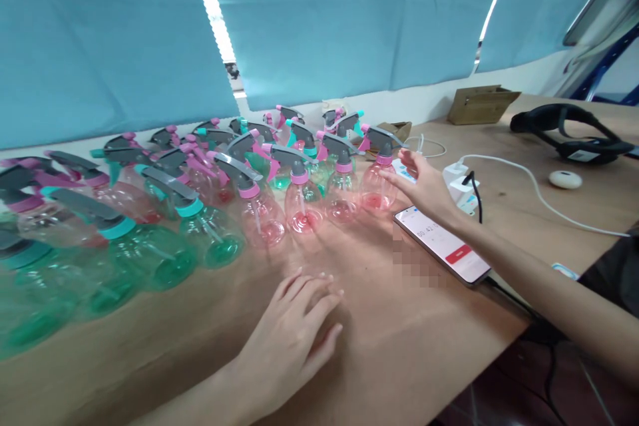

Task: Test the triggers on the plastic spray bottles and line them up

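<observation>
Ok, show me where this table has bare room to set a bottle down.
Bare wood lies between the left hand and the phone, out to the near edge. Another patch lies between the cardboard box, the power strip and the black headset. The spray bottles crowd the left and back; the right hand is beside them.

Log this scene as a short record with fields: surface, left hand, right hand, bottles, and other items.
surface: wooden table
left hand: left hand open, palm down, flat on the table
right hand: right hand open, fingers stretched to a pink spray bottle; contact unclear
bottles: many pink and green spray bottles standing in a cluster, grey triggers
other items: phone with lit screen, white power strip, cardboard box
</observation>
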Tool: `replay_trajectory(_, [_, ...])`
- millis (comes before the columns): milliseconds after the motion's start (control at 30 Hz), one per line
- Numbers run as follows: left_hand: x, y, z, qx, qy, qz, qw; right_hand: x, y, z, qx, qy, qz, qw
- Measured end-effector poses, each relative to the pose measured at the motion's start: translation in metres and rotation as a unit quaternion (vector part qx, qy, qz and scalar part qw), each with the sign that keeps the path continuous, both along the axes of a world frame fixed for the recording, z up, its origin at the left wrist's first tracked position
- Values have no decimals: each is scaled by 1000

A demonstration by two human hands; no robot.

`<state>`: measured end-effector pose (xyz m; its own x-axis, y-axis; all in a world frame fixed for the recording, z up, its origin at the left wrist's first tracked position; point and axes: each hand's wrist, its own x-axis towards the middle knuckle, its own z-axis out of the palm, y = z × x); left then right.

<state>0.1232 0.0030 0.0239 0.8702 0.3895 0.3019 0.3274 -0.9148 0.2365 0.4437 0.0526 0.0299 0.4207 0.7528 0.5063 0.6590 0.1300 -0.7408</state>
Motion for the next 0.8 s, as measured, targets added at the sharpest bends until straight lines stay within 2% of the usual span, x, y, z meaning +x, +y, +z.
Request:
replay_trajectory(100, [-8, 1, -3, 12, -2, 16, 1000, -20, -35, -3, 15, -16, 1, 1000])
replay_trajectory(167, [-16, 3, -6, 18, 1, 25, 1000, -40, -58, -6, -5, -51, 22, 998])
replay_trajectory(233, [-26, 4, -9, 23, 3, 36, 999, -62, -77, -9, -37, -126, 91, 987])
replay_trajectory(333, [-46, 1, -13, 26, 4, 57, 998, -97, -91, -14, -138, -248, 228, 931])
replay_trajectory(400, [-62, -6, -17, 32, 1, 72, 997, -121, -92, -18, -190, -288, 287, 894])
replay_trajectory(500, [-91, -20, -25, 45, 0, 95, 994, -157, -88, -27, -189, -296, 353, 867])
replay_trajectory(633, [-138, -37, -30, 66, 4, 144, 987, -208, -79, -35, -173, -309, 400, 846])
replay_trajectory(800, [-203, -47, -28, 70, 6, 221, 973, -279, -64, -38, -138, -314, 437, 831])
